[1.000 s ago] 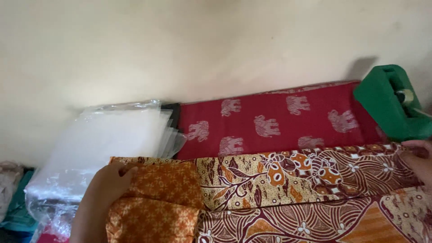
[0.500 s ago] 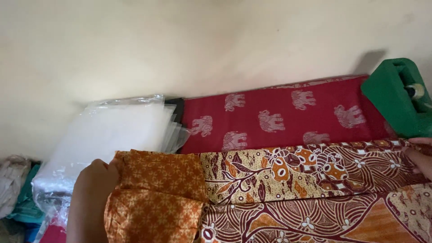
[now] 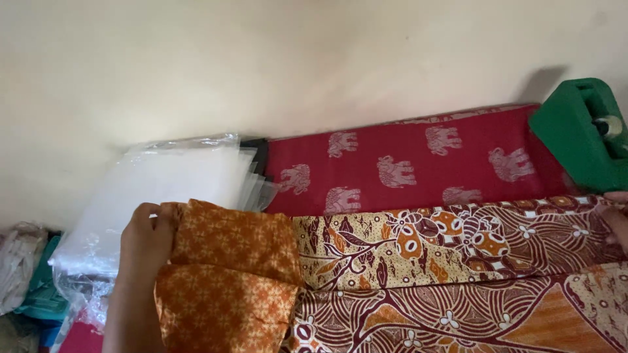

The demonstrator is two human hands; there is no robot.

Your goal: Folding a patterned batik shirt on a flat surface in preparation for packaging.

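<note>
A long batik cloth [image 3: 418,261] in brown, cream and orange lies folded lengthwise across the red elephant-print mat [image 3: 405,163]. Its left end is plain orange with small stars [image 3: 229,274]. My left hand [image 3: 145,242] grips that orange end at its upper left corner, fingers curled over the edge. My right hand [image 3: 615,219] shows only partly at the right frame edge, pinching the cloth's other end. The cloth is stretched between both hands.
A stack of clear plastic bags [image 3: 157,196] lies left of the mat, against the cream wall [image 3: 261,65]. A green tape dispenser [image 3: 579,134] stands at the far right. Bundled cloths [image 3: 23,274] sit at the lower left.
My left hand has lifted the orange corner slightly and curled tighter on it. The view has shifted a little, so the dispenser and mat sit higher in frame.
</note>
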